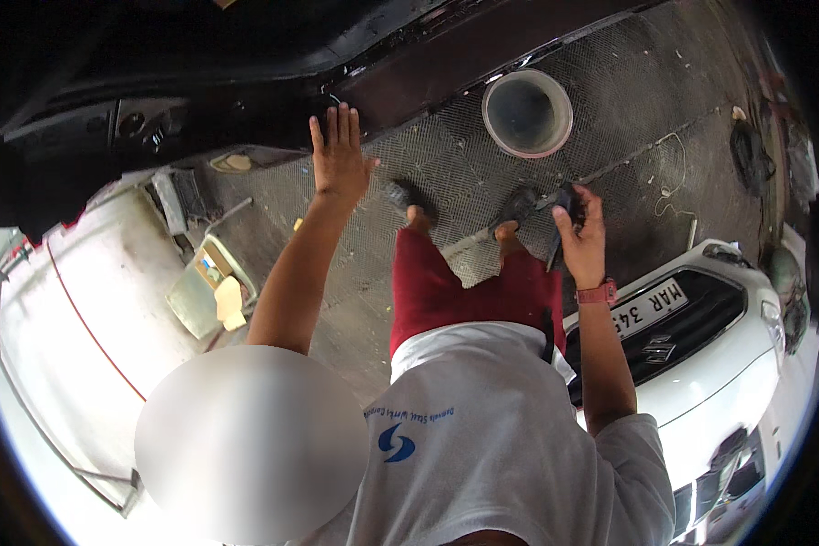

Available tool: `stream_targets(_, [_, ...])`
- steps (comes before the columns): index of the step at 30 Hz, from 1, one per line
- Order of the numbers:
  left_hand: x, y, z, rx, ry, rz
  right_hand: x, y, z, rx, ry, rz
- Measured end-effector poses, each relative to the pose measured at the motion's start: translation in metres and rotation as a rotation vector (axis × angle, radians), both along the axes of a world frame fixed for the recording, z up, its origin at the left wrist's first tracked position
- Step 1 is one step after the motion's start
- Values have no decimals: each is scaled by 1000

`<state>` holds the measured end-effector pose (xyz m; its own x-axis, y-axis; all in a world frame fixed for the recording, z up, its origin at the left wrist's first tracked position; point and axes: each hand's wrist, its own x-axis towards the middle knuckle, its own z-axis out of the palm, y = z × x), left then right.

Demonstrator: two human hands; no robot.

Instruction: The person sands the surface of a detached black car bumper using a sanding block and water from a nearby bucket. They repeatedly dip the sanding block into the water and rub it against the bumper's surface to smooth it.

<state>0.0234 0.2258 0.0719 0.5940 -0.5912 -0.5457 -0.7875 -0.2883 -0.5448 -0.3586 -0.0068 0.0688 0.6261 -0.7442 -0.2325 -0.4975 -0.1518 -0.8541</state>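
Along the lower edge of the long dark panel (400, 91), above the textured floor (628, 100), the left hand (341, 166) is lying with its 4 fingers spread and its thumb standing apart; whether it is pressing or merely grazing the surface, I cannot tell. The right hand (584, 232) is pinching 1 small black object (565, 197) between thumb and fingers, over the floor and near the bucket (557, 129). That object is probably weighing little, though its kind and stiffness are staying unclear; gripping around its broader end is looking surest. The panel is looking stiff, heavy and smooth, so bare skin is likely to be slipping on it, and a flat palm is probably serving better than a pinch, with the lower edge offering a hold. Counting things: 1 panel and 1 bucket are showing, 2 dark shoes (519, 202) are standing between the hands, 1 loose thin cord (672, 177) is lying to the right, 1 white car (719, 382) is facing in from the right, and 1 pale green container (189, 302) is sitting at left, with 1 yellow piece (230, 300) resting at its side.
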Motion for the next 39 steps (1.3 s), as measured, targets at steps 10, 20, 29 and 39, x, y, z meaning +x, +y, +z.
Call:
stream_targets(10, [33, 32, 32, -3, 139, -412, 169, 124, -17, -238, -99, -99])
stream_targets(20, [83, 58, 54, -243, 304, -545, 328, 128, -55, -770, 81, -23])
stream_targets(29, [149, 97, 59, -454, 255, -787, 330, 186, -60, -673, 45, -108])
stream_targets(39, [161, 96, 25, -547, 299, -943, 339, 184, -53, -657, 116, -168])
